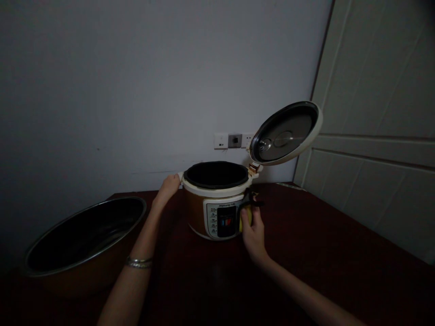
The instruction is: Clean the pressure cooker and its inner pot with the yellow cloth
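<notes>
An electric pressure cooker [195,208], brown and cream with a control panel, stands on the dark red table. Its round lid [285,136] is tilted up on the hinge at the right, and the pot inside looks black. My left hand [170,184] is closed around the cooker's left side handle, most of which it hides. Pressed against the right of the cooker's front, my right hand [254,233] grips a yellow and black cloth [245,219]. Its dark ends stick out above the fingers; the dim light blurs its exact shape.
A large, deep metal basin [84,267] stands at the left, beside my left forearm. Wall sockets [234,141] sit behind the cooker, partly hidden by the lid. A pale panelled door [370,149] borders the table [306,240] on the right.
</notes>
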A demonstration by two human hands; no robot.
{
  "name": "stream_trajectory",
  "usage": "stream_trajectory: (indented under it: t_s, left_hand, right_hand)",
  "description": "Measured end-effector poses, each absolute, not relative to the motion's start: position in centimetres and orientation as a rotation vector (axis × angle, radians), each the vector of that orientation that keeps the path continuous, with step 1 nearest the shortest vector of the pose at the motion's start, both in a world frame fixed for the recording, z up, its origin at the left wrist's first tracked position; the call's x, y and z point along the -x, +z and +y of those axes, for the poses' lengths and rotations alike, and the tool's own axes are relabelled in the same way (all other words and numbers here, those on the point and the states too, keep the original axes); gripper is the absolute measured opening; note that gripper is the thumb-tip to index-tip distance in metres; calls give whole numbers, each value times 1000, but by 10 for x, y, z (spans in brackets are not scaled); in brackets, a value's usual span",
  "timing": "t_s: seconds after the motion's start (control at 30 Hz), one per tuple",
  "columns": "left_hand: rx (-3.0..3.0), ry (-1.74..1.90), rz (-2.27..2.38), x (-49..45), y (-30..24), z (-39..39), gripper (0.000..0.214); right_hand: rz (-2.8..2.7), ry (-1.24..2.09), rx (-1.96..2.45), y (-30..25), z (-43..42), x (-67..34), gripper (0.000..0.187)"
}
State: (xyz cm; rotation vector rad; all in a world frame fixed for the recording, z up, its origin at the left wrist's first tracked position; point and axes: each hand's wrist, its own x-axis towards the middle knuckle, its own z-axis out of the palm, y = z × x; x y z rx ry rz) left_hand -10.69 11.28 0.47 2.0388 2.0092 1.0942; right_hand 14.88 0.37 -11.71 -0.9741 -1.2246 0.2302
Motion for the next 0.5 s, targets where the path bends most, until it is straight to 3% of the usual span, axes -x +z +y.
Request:
stream_trajectory:
  t_s: [0.27, 0.5]
  left_hand:
    - [-2043, 1084, 2021, 107, 1, 113, 44]
    - [-2009, 1043, 2047, 106, 4, 109, 44]
  right_hand:
    - [-1933, -774, 600, -68, 15, -175, 50]
    - [-2298, -1173, 340, -23, 11, -109, 27]
